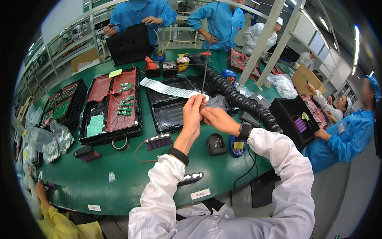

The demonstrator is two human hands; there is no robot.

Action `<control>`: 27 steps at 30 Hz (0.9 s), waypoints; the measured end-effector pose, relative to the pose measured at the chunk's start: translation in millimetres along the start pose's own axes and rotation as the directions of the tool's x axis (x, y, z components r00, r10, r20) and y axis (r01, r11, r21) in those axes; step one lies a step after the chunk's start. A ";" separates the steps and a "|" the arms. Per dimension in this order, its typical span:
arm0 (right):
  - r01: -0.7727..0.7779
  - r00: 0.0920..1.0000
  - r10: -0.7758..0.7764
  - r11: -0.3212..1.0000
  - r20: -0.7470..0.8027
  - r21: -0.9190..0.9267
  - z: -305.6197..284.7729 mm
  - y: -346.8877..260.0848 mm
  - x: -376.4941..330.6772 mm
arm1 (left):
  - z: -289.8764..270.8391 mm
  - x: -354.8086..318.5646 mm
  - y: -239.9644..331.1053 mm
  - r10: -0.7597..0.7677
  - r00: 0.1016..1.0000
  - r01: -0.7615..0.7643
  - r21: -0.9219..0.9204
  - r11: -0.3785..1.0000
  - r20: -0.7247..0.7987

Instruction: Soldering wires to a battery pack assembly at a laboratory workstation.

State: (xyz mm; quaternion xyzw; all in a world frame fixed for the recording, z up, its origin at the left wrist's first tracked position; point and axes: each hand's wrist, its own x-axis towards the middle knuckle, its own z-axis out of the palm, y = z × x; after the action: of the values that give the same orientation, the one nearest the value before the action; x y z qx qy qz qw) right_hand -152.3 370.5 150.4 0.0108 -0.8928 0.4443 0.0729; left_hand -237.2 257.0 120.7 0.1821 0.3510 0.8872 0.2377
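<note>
My left hand is raised over the middle of the table, its fingertips pinched on the end of a long white strip of printed labels. The strip runs off to the left above an open black plastic case. My right hand meets the left one with its fingers curled together; whatever is between them is too small to make out. On the green table below lie a purple battery pack with a red wire and another purple battery pack, partly covered by my left sleeve.
A thick black ribbed hose crosses right of my hands. At left stands an open case with green circuit boards. A black holder and a blue device sit near my right forearm. Co-workers in blue stand around the table.
</note>
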 end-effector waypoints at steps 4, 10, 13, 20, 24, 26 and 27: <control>-0.002 0.999 0.005 0.998 -0.044 0.068 0.1 -8.0 -1.8 | 2.4 -2.7 -0.4 -0.040 0.998 0.041 -0.013 0.999 0.047; -0.016 0.992 0.039 0.981 -0.116 0.195 5.3 -12.4 -2.1 | 9.8 -7.7 -7.7 -0.032 0.999 0.038 -0.185 0.982 0.035; -0.028 0.991 0.044 0.992 -0.126 0.123 4.5 -8.5 0.2 | 10.3 -8.0 -9.9 -0.021 1.000 0.022 -0.150 0.988 0.009; 0.092 0.991 -0.085 0.993 -0.107 0.067 3.0 -2.0 -4.3 | 1.0 -11.7 -2.5 -0.030 0.998 0.031 -0.023 0.999 0.058; 0.077 0.996 -0.080 0.995 -0.044 -0.066 -1.3 -1.9 -6.9 | 1.7 -12.2 -1.2 -0.005 1.000 0.006 -0.013 1.000 0.023; 0.071 0.997 -0.074 0.995 -0.029 -0.075 1.0 -1.9 -5.2 | 0.6 -16.6 -1.1 -0.023 0.997 0.024 -0.012 1.000 0.070; 0.082 0.994 -0.087 0.994 -0.072 -0.071 4.9 -1.8 -4.3 | 0.6 -18.6 -1.4 -0.037 0.997 0.037 0.002 0.999 0.071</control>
State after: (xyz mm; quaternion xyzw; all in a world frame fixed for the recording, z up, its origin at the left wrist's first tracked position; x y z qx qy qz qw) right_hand -148.5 365.3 148.4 0.0294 -0.9028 0.4103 0.1252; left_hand -221.2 247.9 117.3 0.2070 0.3459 0.8755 0.2665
